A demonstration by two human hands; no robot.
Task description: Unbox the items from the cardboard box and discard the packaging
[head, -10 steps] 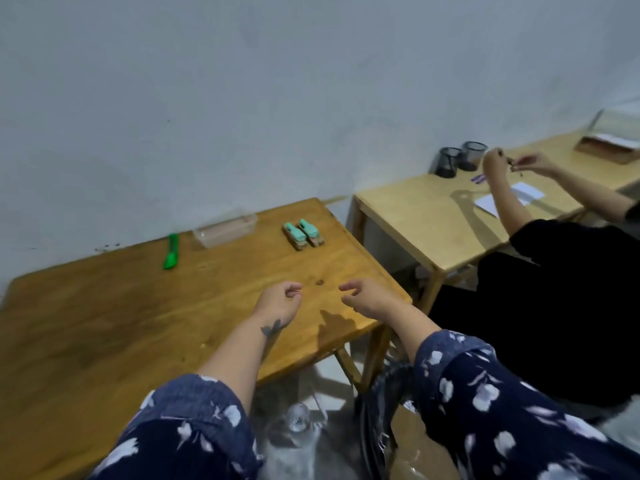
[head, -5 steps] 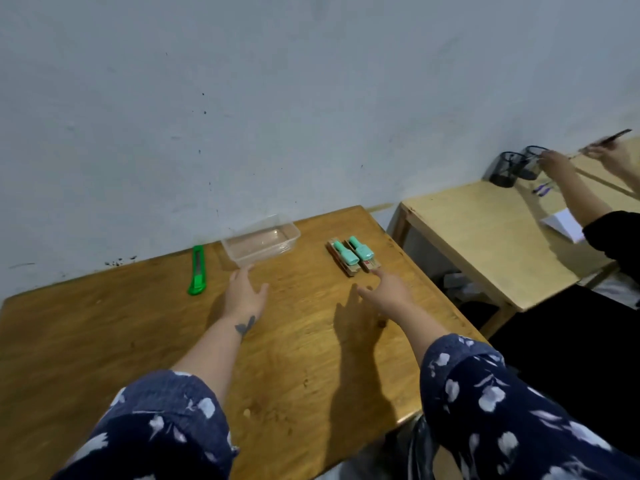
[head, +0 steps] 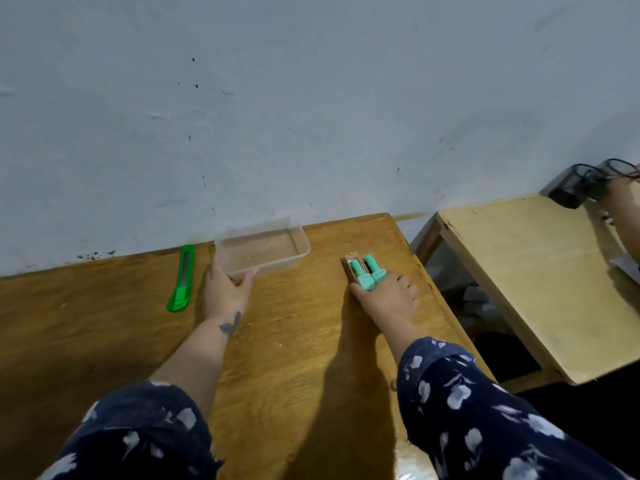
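Single head-worn wide-angle view, looking forward and down.

Looks steeply down both forearms at a wooden table [head: 294,358]; left hand [head: 225,292] and right hand [head: 388,299] sit mid-frame, fairly close. Beyond the hands, wall [head: 311,98]; right of the right hand, a second table [head: 519,271].

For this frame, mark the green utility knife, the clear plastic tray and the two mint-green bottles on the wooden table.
green utility knife [head: 181,279]: head view, middle of its body.
clear rectangular plastic tray [head: 302,253]: head view, right-hand wall.
two mint-green bottles [head: 367,273]: head view, between the caps and shoulders of the pair.
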